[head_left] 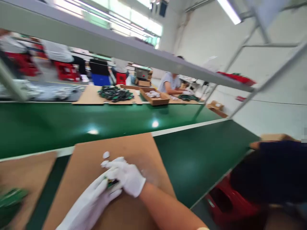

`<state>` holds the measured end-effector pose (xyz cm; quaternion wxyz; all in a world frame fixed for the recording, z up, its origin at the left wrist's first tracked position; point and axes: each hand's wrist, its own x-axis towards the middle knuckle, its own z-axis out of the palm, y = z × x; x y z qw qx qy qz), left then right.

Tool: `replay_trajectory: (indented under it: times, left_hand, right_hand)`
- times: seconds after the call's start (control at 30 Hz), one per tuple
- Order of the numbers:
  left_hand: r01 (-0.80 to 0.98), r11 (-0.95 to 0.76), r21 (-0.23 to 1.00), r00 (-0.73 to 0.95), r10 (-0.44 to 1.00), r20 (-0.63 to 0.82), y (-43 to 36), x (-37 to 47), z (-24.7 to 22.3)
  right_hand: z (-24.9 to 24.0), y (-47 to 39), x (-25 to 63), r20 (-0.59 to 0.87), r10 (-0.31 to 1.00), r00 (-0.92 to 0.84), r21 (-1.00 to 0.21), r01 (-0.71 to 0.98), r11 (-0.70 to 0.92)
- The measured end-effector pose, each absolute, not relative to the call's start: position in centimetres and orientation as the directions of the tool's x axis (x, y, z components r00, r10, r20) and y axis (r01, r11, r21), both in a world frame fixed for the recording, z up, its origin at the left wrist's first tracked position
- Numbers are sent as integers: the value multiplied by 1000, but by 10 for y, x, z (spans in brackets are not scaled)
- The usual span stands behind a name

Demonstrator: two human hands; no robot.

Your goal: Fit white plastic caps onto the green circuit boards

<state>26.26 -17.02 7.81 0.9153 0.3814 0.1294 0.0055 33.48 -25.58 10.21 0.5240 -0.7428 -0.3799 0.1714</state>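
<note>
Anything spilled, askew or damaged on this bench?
Nothing stands out. Two small white pieces lie loose on the cardboard sheet near the right hand, but I see no spill or damage. The green board at the left hand is mostly hidden.

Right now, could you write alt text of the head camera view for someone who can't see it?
The left hand and right hand, both in white gloves, hold a small green part above a cardboard sheet, two white pieces beyond them. Across a green work surface lie a dark pile and an open box, with a person behind.
</note>
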Motion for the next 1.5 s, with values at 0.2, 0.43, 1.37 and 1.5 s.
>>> replay_trajectory:
  times: [0.2, 0.43, 1.37, 1.5]
  left_hand:
    - [81, 808, 584, 984, 28, -174, -156, 242, 77]
    - [74, 818, 571, 985, 31, -171, -155, 247, 69]
    - [27, 447, 894, 963, 228, -143, -148, 247, 84]
    - [31, 619, 785, 988, 100, -118, -145, 250, 81]
  right_hand:
    - [96, -258, 337, 130, 775, 618, -911, 384, -154]
    - [91, -261, 339, 119, 806, 579, -904, 399, -152]
    - [88, -260, 332, -14, 800, 600, -954, 232, -190]
    - [89, -258, 332, 39, 799, 600, -953, 263, -151]
